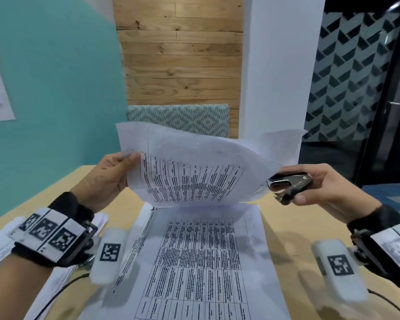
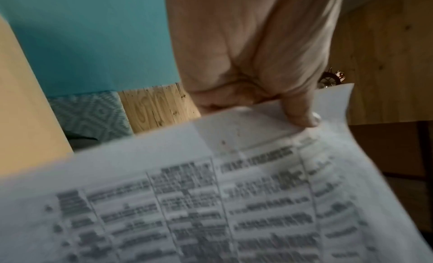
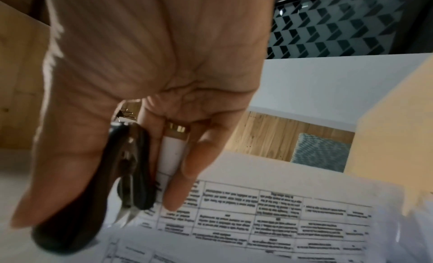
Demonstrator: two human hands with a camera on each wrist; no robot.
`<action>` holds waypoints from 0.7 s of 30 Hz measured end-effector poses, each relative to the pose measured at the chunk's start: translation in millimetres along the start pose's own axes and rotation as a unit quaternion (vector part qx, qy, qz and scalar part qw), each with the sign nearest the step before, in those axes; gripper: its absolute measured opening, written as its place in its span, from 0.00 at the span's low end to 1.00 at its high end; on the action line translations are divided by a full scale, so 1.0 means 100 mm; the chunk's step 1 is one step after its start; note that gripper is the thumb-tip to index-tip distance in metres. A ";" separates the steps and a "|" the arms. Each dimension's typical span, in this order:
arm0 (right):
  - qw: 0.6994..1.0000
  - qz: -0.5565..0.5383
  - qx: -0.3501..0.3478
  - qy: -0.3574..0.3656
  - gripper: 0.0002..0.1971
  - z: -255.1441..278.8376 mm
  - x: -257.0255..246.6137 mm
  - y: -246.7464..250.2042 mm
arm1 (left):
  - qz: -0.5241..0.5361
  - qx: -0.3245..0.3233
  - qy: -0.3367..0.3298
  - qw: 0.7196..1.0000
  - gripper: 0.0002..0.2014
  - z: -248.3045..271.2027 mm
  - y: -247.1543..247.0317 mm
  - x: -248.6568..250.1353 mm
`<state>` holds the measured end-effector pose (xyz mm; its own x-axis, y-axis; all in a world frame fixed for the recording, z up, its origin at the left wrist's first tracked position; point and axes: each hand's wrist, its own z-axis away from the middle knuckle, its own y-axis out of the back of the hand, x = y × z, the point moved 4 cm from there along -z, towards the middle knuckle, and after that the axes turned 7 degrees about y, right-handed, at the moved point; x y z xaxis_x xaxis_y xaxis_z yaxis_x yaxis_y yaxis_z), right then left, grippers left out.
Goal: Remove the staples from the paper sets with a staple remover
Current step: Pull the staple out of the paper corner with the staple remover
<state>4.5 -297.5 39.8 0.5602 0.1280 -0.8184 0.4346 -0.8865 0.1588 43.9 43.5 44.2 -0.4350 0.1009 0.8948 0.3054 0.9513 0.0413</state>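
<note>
Left hand [image 1: 111, 179] pinches the left edge of a lifted sheet [image 1: 194, 167], thumb on the printed face, fingers behind; sheet held up off the surface [image 1: 284, 229], thin, curling, bowed in a soft arc. Print shows a ruled table of dense text, blurred.

Right hand [image 1: 323, 188] grips the staple remover [image 1: 289, 183], thumb beneath, fingers curled over the top. Remover: dark handles, shiny metal claws, curved and pointed left toward the sheet's right corner. Whether the claws touch the paper cannot be told. Right-wrist view shows the same hand also holding a small white cylinder with a gold-coloured band [image 3: 174, 148] against the fingers, beside the remover.

Flat on the surface, under the lifted sheet, lies a paper set [image 1: 199, 257], same gridded print, smooth and white, running from centre to the near edge. More papers [image 1: 0, 248] lie at near left, partly under the left wrist.

Surface is pale tan, matte. Both wrists wear black bands with square coded markers [image 1: 49, 232]. Far centre: knotty pine planks [image 1: 180, 56], and a chair back [image 1: 178, 116] in teal-and-white zigzag weave. Teal wall [image 1: 56, 77] at left.
</note>
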 end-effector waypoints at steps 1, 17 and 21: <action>1.000 0.005 0.001 0.003 0.30 -0.01 -0.02 0.00 | -0.003 0.022 -0.012 1.000 0.23 -0.01 -0.02 0.02; 0.999 -0.002 0.013 -0.041 0.34 -0.08 0.11 -0.20 | -0.701 0.104 -0.205 0.675 0.38 0.06 -1.05 0.95; 0.998 0.020 -0.025 -0.049 0.35 -0.03 0.08 -0.26 | -0.537 -0.059 -0.063 0.839 0.19 -0.09 -1.15 0.86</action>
<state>-0.2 -272.2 30.7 0.5077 0.0474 -0.8602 0.4498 -0.8662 0.2177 -20.5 -59.8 120.2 -0.5972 -0.7589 0.2596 -0.2413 0.4787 0.8442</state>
